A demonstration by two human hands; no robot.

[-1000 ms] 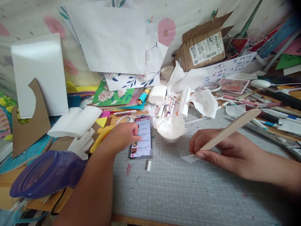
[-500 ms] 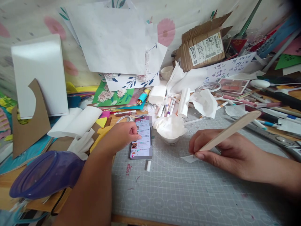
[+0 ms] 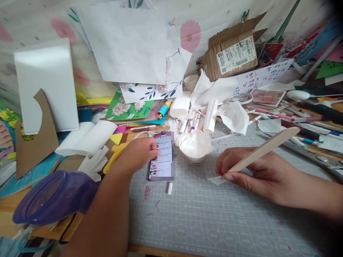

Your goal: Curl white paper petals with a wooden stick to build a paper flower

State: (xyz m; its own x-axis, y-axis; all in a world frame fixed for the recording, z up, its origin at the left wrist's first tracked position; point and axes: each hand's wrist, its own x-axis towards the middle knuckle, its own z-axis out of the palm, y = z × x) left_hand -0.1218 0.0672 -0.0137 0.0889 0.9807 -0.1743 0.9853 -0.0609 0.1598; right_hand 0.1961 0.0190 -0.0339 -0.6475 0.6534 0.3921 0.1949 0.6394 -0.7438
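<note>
My left hand (image 3: 142, 151) is curled, fingers tucked in, over the left edge of a phone (image 3: 164, 157) lying on the cutting mat. Its fingertips are at the lit screen, which shows a list with small pictures; whether they touch the glass I cannot tell. A flat wooden craft stick (image 3: 264, 150) is pinched in my right hand (image 3: 257, 175), its rounded end slanting up to the right. Under those fingers a small white scrap (image 3: 216, 180) pokes out at the mat. Between the hands stands a white paper bowl (image 3: 195, 150) holding something white.
A short white cylinder (image 3: 169, 188) lies on the grey cutting mat (image 3: 203, 214) below the phone. Behind are markers (image 3: 191, 121), crumpled tissue (image 3: 234, 116) and a cardboard box (image 3: 232, 53). A purple container (image 3: 53, 196) sits beside my left forearm; pens and scissors crowd the right.
The list on the phone screen has shifted, and my left fingertips have moved slightly up and left. My right hand holds the craft stick as before.
</note>
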